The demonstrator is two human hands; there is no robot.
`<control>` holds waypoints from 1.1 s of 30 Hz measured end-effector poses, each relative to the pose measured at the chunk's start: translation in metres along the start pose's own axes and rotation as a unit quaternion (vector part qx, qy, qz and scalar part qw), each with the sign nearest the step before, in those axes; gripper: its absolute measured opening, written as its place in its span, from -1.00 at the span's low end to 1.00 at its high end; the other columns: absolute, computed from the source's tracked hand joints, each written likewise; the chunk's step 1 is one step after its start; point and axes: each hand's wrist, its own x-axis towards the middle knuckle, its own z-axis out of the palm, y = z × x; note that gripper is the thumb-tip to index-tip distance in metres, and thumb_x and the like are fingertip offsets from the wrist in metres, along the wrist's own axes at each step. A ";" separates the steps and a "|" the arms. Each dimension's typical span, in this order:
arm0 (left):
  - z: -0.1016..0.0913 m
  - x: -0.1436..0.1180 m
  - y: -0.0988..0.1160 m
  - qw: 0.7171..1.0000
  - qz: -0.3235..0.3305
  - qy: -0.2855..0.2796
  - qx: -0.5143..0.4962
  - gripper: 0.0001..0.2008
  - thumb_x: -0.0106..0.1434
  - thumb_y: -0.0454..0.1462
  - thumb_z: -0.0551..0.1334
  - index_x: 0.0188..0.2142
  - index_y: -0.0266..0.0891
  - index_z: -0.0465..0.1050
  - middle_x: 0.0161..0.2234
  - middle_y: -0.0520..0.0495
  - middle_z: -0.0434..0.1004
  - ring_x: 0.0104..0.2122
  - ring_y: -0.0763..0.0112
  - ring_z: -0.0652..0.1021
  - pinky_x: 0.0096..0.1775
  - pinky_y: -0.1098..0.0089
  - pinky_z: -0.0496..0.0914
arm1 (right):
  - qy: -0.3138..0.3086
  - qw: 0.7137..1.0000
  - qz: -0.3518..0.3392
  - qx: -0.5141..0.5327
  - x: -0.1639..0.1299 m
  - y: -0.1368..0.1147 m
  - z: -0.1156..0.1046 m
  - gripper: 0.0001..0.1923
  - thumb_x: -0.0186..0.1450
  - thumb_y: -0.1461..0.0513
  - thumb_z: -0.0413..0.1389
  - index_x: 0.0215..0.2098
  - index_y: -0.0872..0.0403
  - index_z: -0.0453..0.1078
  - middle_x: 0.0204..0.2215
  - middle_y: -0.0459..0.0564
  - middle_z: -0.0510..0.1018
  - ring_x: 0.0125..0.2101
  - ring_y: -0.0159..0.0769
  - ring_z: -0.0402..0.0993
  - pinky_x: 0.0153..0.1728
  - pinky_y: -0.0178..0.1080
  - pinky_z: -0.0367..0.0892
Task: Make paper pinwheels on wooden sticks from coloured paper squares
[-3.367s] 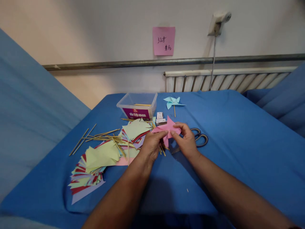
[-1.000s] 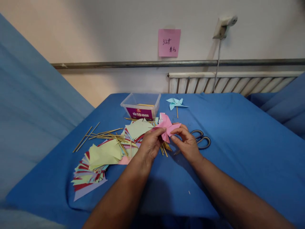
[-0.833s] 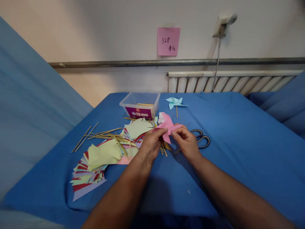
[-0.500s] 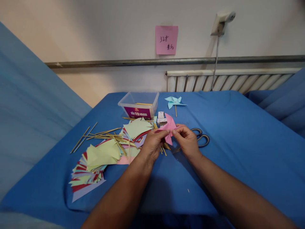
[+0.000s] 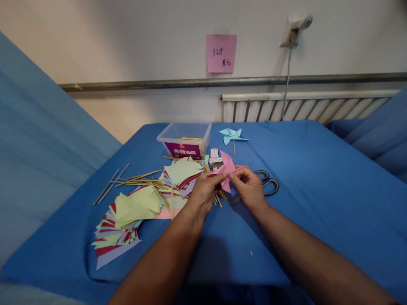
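In the head view, at the middle of the frame, our left hand and right hand both pinch the pink paper, holding it just above the blue tabletop. Scissors lie just right of our right hand, and sticks and paper stacks spread toward the left.

On my blue counter a clear plastic box sits near the far edge, a light blue pinwheel just beside it. Scissors lie to the right. Wooden sticks scatter at left among stacks of coloured paper. A pink note hangs on the wall above a radiator.
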 end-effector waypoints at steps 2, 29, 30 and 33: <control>-0.001 0.000 0.000 1.000 -0.002 -0.002 0.004 -0.79 -0.14 -0.33 0.42 -0.46 -0.37 0.51 -0.55 -0.04 0.49 -0.57 0.48 0.45 -0.48 0.46 0.29 | -0.004 1.000 0.003 0.003 0.001 0.001 0.000 -0.84 0.18 0.20 0.18 -0.53 0.05 0.37 -0.47 -0.07 0.46 -0.18 -0.22 0.41 -0.10 -0.18 0.26; -0.001 -0.001 0.002 1.000 -0.006 0.005 -0.007 -0.82 -0.14 -0.34 0.41 -0.51 -0.35 0.47 -0.60 0.02 0.42 -0.59 0.53 0.40 -0.48 0.46 0.27 | -0.027 1.000 0.000 0.003 0.001 -0.002 -0.004 -0.91 0.17 0.24 0.14 -0.50 0.05 0.41 -0.39 -0.03 0.49 -0.11 -0.19 0.41 -0.07 -0.16 0.25; -0.001 -0.001 0.002 1.000 -0.007 0.006 -0.004 -0.82 -0.14 -0.33 0.41 -0.53 -0.34 0.46 -0.61 0.03 0.41 -0.60 0.53 0.40 -0.48 0.47 0.27 | -0.028 1.000 -0.002 -0.001 0.001 -0.002 -0.005 -0.90 0.17 0.24 0.14 -0.50 0.05 0.41 -0.40 -0.03 0.49 -0.11 -0.19 0.41 -0.07 -0.16 0.25; -0.001 -0.002 0.002 1.000 -0.012 0.012 0.006 -0.82 -0.14 -0.33 0.41 -0.56 -0.34 0.45 -0.62 0.03 0.40 -0.61 0.54 0.39 -0.50 0.47 0.26 | -0.028 0.999 -0.007 -0.015 0.001 -0.002 -0.005 -0.90 0.17 0.24 0.13 -0.51 0.05 0.40 -0.42 -0.04 0.48 -0.11 -0.19 0.41 -0.07 -0.16 0.25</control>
